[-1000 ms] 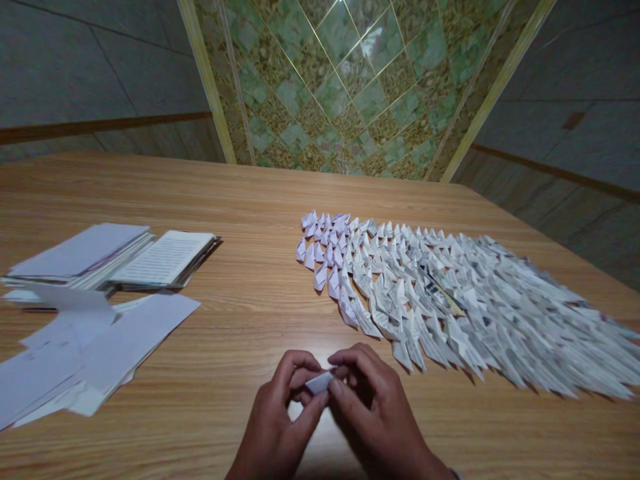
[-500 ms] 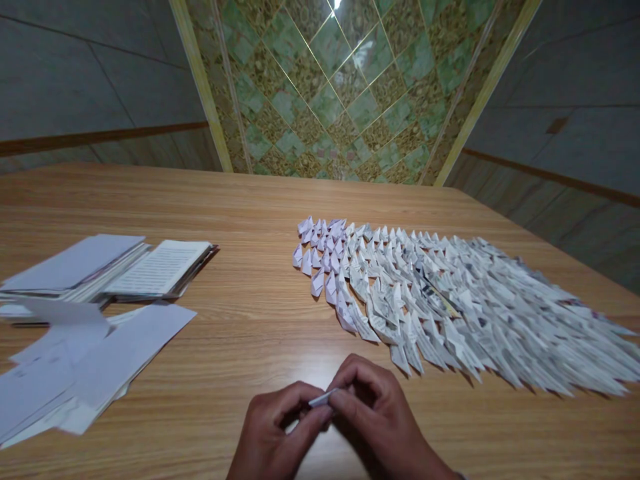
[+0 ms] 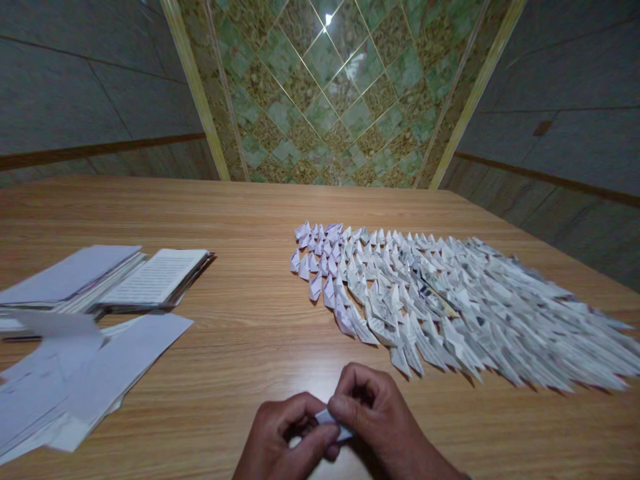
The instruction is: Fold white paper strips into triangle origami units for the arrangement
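Observation:
Close to me, above the near part of the table, a small folded piece of white paper (image 3: 324, 416) is pinched between both hands. My left hand (image 3: 293, 437) grips its lower left side between thumb and fingers. From the right, my right hand (image 3: 373, 410) presses thumb and forefinger on its upper part. Fingers cover most of the paper, so its full shape is hidden. Beyond my hands stand rows of folded paper boats; the lilac ones (image 3: 315, 288) are at the left end, and many printed-paper ones (image 3: 450, 300) stretch to the right.
On the left of the wooden table (image 3: 240, 267) lie loose white sheets (image 3: 135, 353), a stack of paper (image 3: 75, 270) and an open-faced pile of printed pages (image 3: 157, 277). A green tiled wall (image 3: 325, 113) rises behind the table.
The folded paper has turned in my fingers and shows a broader white face. Both hands sit slightly lower and further right in the view. The boats and sheets are unmoved on the table.

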A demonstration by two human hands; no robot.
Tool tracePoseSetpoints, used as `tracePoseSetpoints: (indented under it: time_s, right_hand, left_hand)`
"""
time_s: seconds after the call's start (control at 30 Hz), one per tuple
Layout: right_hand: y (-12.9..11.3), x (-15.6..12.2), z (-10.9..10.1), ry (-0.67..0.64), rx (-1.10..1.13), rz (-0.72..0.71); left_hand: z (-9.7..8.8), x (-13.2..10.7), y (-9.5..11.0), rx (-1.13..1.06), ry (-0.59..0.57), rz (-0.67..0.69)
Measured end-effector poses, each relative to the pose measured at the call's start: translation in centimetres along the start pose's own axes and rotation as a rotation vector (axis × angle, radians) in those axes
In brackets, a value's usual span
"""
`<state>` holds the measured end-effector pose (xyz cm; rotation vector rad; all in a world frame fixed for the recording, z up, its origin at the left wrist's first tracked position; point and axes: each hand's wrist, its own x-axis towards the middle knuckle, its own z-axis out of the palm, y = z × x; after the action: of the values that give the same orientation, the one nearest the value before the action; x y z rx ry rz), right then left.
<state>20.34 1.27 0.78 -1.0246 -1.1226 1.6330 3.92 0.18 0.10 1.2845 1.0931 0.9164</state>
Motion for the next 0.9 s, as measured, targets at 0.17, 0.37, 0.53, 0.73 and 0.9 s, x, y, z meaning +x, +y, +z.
tracePoseSetpoints:
  time_s: [0.17, 0.37, 0.53, 0.73, 0.9]
  right_hand:
    - [-0.3, 0.2, 0.2, 0.064, -0.002, -0.046]
    - [-0.1, -0.2, 0.7, 0.004, 0.053, -0.029]
    - [0.3, -0.3, 0.4, -0.052, 0.156, -0.05]
    - [-0.6, 0.0, -0.3, -0.018, 0.058, -0.058]
    - [-1.3, 0.0, -0.4, 0.008, -0.003, -0.074]
  left_hand:
    - [0.2, 0.1, -0.2, -0.158, -0.011, -0.103]
    - [0.3, -0.3, 0.2, -0.106, -0.01, -0.024]
    - [0.4, -0.4, 0.1, -0.121, -0.034, -0.012]
    - [0.3, -0.2, -0.1, -0.228, -0.015, -0.069]
    - [-0.1, 0.3, 0.4, -0.151, 0.015, -0.041]
